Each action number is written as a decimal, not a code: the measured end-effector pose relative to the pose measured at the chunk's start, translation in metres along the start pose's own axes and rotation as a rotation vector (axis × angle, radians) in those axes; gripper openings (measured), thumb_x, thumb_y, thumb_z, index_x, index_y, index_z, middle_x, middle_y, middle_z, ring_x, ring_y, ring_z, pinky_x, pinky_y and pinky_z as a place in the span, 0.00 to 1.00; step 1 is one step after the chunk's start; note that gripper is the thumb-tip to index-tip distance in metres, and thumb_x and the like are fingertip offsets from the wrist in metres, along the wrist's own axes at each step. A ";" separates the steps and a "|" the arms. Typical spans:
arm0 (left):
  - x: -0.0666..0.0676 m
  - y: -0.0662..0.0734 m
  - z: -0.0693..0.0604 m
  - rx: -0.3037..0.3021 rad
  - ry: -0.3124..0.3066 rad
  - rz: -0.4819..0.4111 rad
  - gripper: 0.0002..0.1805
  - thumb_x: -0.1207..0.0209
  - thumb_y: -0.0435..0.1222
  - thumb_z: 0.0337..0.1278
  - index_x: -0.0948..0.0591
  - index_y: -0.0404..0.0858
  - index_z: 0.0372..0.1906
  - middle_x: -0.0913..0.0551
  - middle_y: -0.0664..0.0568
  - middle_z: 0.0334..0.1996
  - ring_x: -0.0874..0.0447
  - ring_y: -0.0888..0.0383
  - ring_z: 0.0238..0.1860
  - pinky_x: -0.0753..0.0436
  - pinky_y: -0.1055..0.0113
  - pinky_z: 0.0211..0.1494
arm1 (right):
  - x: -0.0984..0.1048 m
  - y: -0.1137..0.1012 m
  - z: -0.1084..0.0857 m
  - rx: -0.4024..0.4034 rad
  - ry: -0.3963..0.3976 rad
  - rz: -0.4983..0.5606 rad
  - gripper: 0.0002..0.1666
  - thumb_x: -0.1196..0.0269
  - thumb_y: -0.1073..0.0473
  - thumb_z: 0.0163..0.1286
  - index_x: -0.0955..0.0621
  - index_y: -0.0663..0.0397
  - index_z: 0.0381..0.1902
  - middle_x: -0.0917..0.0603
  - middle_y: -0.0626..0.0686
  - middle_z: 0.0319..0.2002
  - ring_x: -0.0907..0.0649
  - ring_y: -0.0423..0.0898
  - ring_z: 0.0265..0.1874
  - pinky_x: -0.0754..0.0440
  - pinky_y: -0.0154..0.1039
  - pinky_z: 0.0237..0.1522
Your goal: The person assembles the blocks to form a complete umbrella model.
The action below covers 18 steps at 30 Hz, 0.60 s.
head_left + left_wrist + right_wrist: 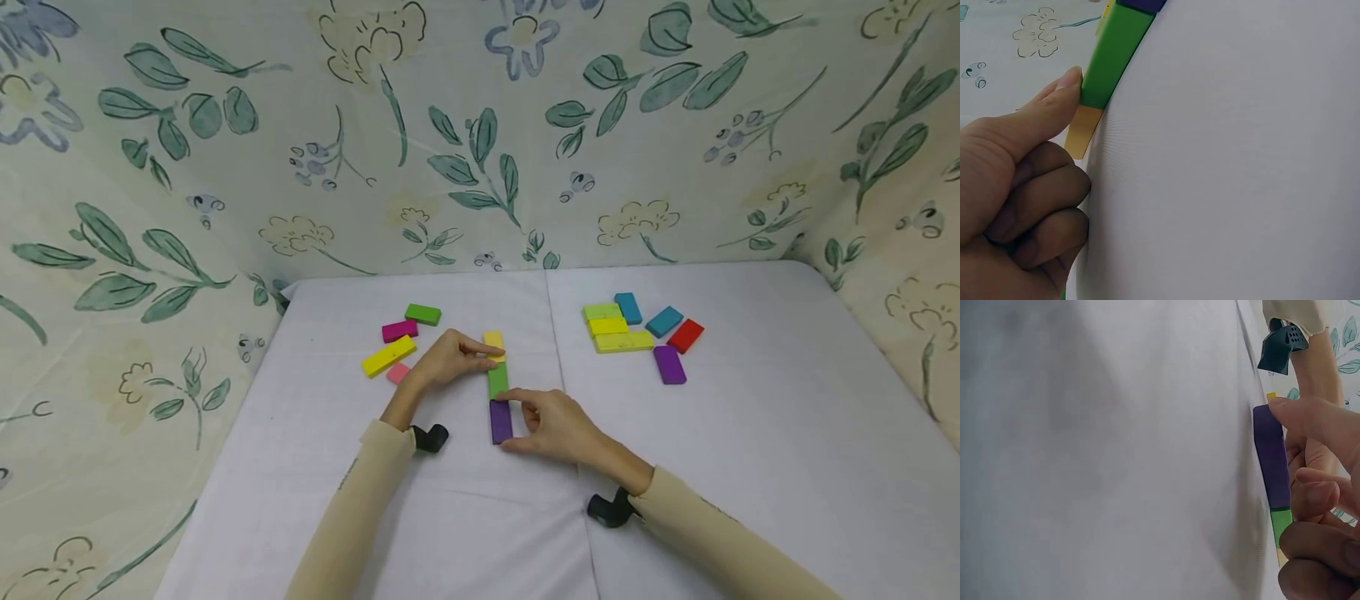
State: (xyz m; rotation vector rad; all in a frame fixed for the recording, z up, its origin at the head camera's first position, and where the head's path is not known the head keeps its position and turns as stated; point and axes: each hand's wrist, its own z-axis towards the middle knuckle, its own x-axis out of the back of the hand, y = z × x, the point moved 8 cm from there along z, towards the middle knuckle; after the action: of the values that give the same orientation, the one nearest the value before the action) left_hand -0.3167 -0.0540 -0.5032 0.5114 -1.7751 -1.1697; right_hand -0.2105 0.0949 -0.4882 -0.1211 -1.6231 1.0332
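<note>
In the head view a yellow block (493, 338), a green block (498, 381) and a purple block (501, 422) lie end to end in a line on the white cloth. My left hand (452, 357) pinches the line near the yellow-green joint. In the left wrist view its thumb presses the side of the green block (1116, 56), close to the yellow block (1084, 131); the index finger is mostly hidden. My right hand (558, 425) holds the purple block lengthwise, thumb at the near end and index finger by the green joint. The right wrist view shows the purple block (1272, 456) beside the thumb.
Left of the line lie a green block (423, 314), a magenta block (400, 331), a long yellow block (388, 357) and a partly hidden pink block (397, 372). To the right are several yellowish blocks (624, 342), two blue ones (664, 322), a red block (686, 336) and another purple block (670, 365).
</note>
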 end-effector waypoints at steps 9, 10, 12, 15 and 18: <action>0.000 0.001 0.001 -0.007 -0.027 -0.004 0.13 0.30 0.37 0.63 0.10 0.46 0.52 0.07 0.50 0.38 0.38 0.59 0.29 0.40 0.69 0.32 | -0.008 0.000 0.003 0.043 -0.084 0.018 0.34 0.23 0.50 0.61 0.17 0.44 0.66 0.34 0.37 0.17 0.35 0.30 0.18 0.39 0.27 0.24; 0.000 0.001 0.001 -0.005 -0.028 -0.003 0.14 0.30 0.37 0.63 0.10 0.46 0.53 0.08 0.50 0.37 0.38 0.59 0.29 0.40 0.69 0.32 | -0.008 -0.001 0.003 0.045 -0.081 0.016 0.34 0.23 0.50 0.62 0.17 0.45 0.65 0.35 0.37 0.17 0.35 0.30 0.18 0.39 0.27 0.24; 0.000 0.002 0.001 -0.003 -0.032 -0.004 0.14 0.30 0.37 0.63 0.10 0.46 0.53 0.08 0.49 0.36 0.39 0.59 0.28 0.40 0.69 0.32 | -0.007 -0.001 0.003 0.049 -0.074 0.017 0.33 0.23 0.50 0.62 0.17 0.45 0.65 0.35 0.37 0.17 0.35 0.30 0.18 0.39 0.27 0.24; -0.001 0.002 0.000 -0.004 -0.033 -0.003 0.14 0.30 0.37 0.64 0.10 0.45 0.53 0.07 0.50 0.37 0.39 0.59 0.29 0.40 0.69 0.32 | -0.006 -0.002 0.003 0.053 -0.072 0.023 0.33 0.23 0.51 0.62 0.17 0.46 0.65 0.35 0.37 0.17 0.35 0.30 0.18 0.39 0.27 0.24; -0.001 0.002 0.000 -0.004 -0.019 -0.007 0.14 0.30 0.38 0.63 0.10 0.45 0.53 0.08 0.51 0.36 0.36 0.60 0.30 0.39 0.69 0.33 | -0.005 0.000 0.002 0.041 -0.070 0.039 0.34 0.23 0.50 0.61 0.17 0.46 0.65 0.35 0.37 0.17 0.35 0.30 0.18 0.38 0.27 0.24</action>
State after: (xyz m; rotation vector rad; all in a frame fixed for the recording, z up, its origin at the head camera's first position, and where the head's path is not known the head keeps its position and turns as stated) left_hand -0.3159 -0.0525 -0.5014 0.5058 -1.7882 -1.1866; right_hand -0.2109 0.0908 -0.4925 -0.0905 -1.6669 1.1115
